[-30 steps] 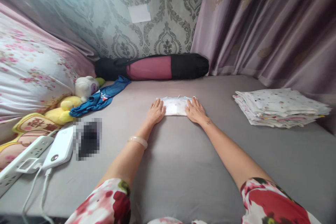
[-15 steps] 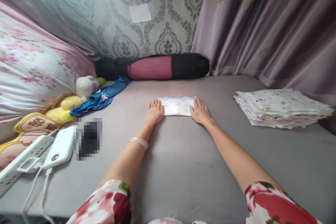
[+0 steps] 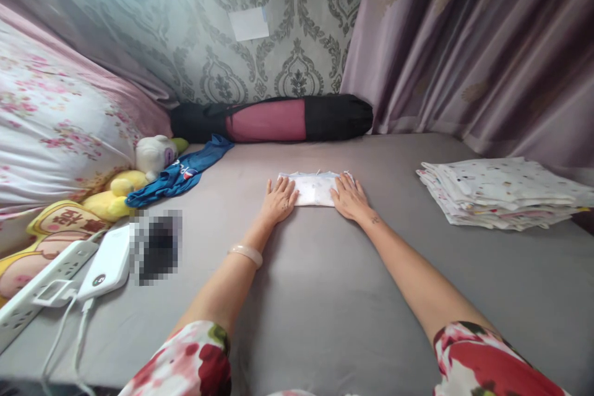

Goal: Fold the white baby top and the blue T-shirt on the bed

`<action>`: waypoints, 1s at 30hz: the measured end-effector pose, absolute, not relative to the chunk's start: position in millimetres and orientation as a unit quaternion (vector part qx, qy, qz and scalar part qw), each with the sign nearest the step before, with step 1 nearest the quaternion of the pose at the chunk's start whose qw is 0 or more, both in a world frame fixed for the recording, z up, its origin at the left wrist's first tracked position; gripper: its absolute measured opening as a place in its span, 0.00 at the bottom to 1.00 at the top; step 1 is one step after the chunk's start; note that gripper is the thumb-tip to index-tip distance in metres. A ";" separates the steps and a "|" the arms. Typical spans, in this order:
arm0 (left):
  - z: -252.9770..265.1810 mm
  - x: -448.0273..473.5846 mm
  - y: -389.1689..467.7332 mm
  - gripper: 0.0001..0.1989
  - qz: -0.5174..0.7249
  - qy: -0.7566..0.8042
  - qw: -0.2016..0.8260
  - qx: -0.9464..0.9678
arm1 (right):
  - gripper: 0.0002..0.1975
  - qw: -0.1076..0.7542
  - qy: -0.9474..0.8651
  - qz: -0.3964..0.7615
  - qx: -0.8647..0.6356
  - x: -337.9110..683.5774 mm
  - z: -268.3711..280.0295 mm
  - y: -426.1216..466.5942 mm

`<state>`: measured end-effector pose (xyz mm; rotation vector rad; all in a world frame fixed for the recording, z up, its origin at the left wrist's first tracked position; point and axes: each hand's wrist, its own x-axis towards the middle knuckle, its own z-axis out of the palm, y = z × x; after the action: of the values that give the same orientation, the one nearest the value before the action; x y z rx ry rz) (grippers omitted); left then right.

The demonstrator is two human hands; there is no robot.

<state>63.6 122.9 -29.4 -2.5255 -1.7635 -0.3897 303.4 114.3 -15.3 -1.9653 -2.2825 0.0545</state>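
Note:
A small white folded cloth [image 3: 314, 190] with a pale print and a light blue far edge lies flat on the grey sheet [image 3: 325, 297]. Short white strings stick out from its far edge. My left hand [image 3: 280, 199] rests palm down on the cloth's left end, fingers stretched out. Over its right end lies my right hand [image 3: 349, 197], flat too, with the fingers pointing away from me. Both hands press on the cloth from above without gripping it.
On the right sits a stack of folded printed cloths [image 3: 505, 192]. A long black and pink bag [image 3: 269, 119] lies along the wall. To the left are a blue garment [image 3: 180, 173], plush toys [image 3: 155, 154], a white power bank [image 3: 106, 263] with cables and a power strip [image 3: 51, 284].
Both hands have moved slightly inward over the cloth, so they cover more of its two ends. The cloth stays in place.

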 end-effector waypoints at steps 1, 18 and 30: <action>-29.3 63.5 123.5 0.27 -0.121 -0.569 0.012 -0.813 | 0.32 0.062 -0.756 0.020 -0.652 303.2 -15.7 114.2; -23.1 65.7 117.0 0.23 -0.158 -0.577 0.015 -0.801 | 0.30 0.089 -0.761 0.065 -0.640 272.2 -3.0 117.1; -27.7 64.4 118.9 0.22 -0.182 -0.567 0.005 -0.803 | 0.31 0.094 -0.765 0.095 -0.630 259.0 -10.5 116.6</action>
<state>64.4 118.9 -27.7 -2.5156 -1.7757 -0.5684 259.0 116.6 -10.5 -1.8681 -2.2698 0.2832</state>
